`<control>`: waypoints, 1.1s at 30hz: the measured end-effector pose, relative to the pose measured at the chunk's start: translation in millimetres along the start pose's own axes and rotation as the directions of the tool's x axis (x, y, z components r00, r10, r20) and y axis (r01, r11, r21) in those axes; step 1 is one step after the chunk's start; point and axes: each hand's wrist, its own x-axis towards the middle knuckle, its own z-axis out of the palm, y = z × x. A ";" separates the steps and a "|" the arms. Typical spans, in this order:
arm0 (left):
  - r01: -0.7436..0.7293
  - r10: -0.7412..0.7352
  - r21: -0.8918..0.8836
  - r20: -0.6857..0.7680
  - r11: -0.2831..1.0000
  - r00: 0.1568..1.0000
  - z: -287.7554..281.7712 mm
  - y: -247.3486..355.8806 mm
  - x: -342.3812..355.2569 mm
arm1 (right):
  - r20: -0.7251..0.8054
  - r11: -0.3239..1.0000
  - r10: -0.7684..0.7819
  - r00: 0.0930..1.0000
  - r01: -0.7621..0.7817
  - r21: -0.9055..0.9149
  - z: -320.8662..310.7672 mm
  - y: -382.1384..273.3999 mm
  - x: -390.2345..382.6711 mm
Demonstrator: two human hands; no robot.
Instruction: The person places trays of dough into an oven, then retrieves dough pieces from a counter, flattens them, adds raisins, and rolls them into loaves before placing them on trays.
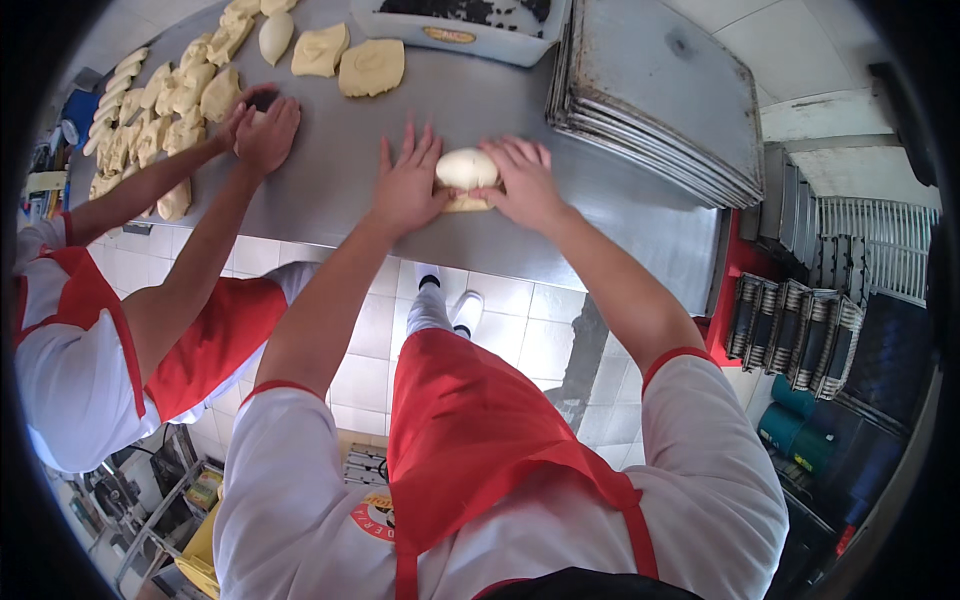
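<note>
A pale, rounded dough roll [467, 168] lies on the metal worktable [330, 150], with a yellower flap of dough [466, 201] folded beneath its near side. My left hand [408, 187] grips its left end, thumb at the flap and the other fingers stretched away from me. From the other side my right hand [522, 183] closes round the right end, its thumb also on the near edge. Farther off, two flat yellow dough pieces [372, 68] lie on the table, with a smooth pale dough ball [276, 38] left of them.
At my left, a co-worker's hands [266, 138] cup a pale piece with something dark. Several dough pieces [160, 115] cover the table's left end. A grey tub [480, 45] with dark filling stands at the back, beside stacked metal trays [660, 95]. More racks [795, 330] stand right.
</note>
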 end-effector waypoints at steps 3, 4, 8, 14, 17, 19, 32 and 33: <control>0.015 -0.003 -0.042 0.269 0.999 0.963 -58.0 15.1 -17.5 | 0.218 0.973 0.072 0.973 -0.117 0.197 -33.3 -18.8 -11.0; 0.029 0.010 -0.092 0.396 0.995 0.918 -76.6 24.5 -26.9 | 0.291 0.955 0.087 0.953 -0.163 0.249 -40.1 -25.9 -18.5; 0.028 -0.028 -0.089 0.001 0.996 1.000 -19.6 15.6 -11.7 | 0.063 0.991 0.123 0.990 -0.126 0.046 -12.5 -17.7 -0.5; -0.017 0.017 0.007 -0.109 1.000 0.994 4.1 7.5 -35.6 | -0.015 0.986 0.111 0.994 -0.108 0.128 -2.3 -27.2 -18.1; -0.077 0.079 -0.031 0.070 0.997 0.994 -27.0 11.1 -35.1 | 0.038 0.984 0.084 0.996 -0.089 0.154 -17.0 -26.5 -20.2; -0.028 0.035 -0.070 0.097 0.997 0.995 -27.2 16.4 -34.0 | 0.049 0.985 0.127 0.991 -0.132 0.114 -16.5 -28.2 -19.5; -0.060 0.066 -0.100 0.058 0.993 0.996 -11.0 7.0 -33.9 | 0.007 0.982 0.166 0.986 -0.166 0.089 -17.7 -37.8 -22.8; -0.008 0.008 -0.087 0.007 0.996 1.000 -2.8 5.1 -25.6 | -0.035 0.981 0.190 0.981 -0.188 0.047 -15.1 -36.7 -13.2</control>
